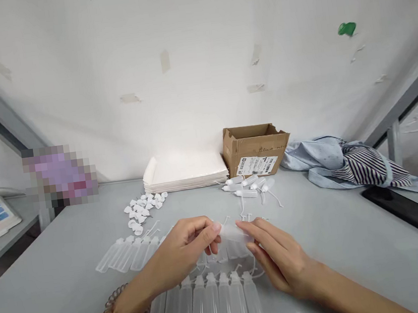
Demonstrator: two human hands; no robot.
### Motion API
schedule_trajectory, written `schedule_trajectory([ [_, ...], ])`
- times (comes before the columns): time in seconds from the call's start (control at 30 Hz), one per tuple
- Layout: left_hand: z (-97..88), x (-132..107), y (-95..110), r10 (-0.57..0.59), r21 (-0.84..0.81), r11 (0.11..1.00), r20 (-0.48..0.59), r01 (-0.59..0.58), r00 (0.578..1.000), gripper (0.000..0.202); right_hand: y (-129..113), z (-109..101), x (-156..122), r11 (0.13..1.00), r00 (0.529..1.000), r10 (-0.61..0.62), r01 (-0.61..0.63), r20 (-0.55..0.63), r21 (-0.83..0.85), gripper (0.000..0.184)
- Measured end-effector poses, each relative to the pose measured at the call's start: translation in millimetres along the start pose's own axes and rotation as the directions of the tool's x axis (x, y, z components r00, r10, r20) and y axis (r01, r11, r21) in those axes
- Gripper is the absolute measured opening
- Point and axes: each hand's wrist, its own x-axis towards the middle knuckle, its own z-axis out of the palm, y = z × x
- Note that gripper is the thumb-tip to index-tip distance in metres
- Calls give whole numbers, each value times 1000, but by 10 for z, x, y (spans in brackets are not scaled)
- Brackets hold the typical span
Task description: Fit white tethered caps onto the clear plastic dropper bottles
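Observation:
Between my two hands is a translucent plastic dropper bottle, held off the table in a sideways pose. My left hand is closed at its narrow end, and the fingertips hide the tip. Thumb and fingers of my right hand pinch the other end. Below them, a row of similar bottles lies on the table, with thin strings or stems at their necks. More bottles lie to the left, partly behind my left forearm. A pile of small white caps sits farther back on the left.
Several loose bottles lie before an open cardboard box. Left of the box is a stack of white sheets. Bundled cloth and a long black flat object occupy the right side. A wall rises behind the grey table.

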Motion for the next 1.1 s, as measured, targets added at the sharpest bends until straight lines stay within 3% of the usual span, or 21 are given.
schedule_trajectory([
  [0.07,3,-46,56,26,31,999,8,-26,1000,36,-6,-18,-8,1000,1000,-15,15,-14,-4,46],
  [0.13,20,-75,71,81,84,993,-9,-80,997,32,-25,-49,11,995,998,64,-63,-8,81,39],
  [0.2,53,-82,48,211,157,966,-33,-203,977,28,-46,-81,44,963,984,179,-178,15,202,31],
  [0.3,124,-66,-12,481,275,849,-50,-451,875,23,-56,-118,94,830,914,390,-401,111,387,25],
  [0.4,188,-44,-64,644,392,720,-73,-572,761,14,-36,-140,140,577,791,540,-596,287,559,29],
  [0.47,214,-34,-92,677,454,678,-79,-578,731,12,-10,-145,167,412,737,562,-643,375,646,32],
  [0.57,227,-28,-125,698,506,643,-77,-576,712,14,29,-129,190,241,693,561,-660,453,711,34],
  [0.7,226,-34,-147,712,530,620,-69,-579,699,13,51,-67,183,88,633,570,-682,524,726,35],
  [0.83,234,-38,-149,710,552,613,-72,-565,700,12,48,-19,166,10,573,607,-699,551,715,37],
  [0.9,238,-36,-151,717,565,602,-72,-564,693,11,50,-18,159,22,550,615,-729,565,684,38],
  [0.97,238,-34,-152,709,553,617,-82,-560,701,10,54,-29,149,144,569,619,-760,541,634,37],
  [1.03,234,-37,-145,663,506,685,-135,-524,736,9,57,-42,131,420,668,608,-729,429,541,32],
  [1.1,227,-46,-127,565,431,788,-219,-440,796,9,58,-48,103,736,827,493,-561,270,378,22],
])
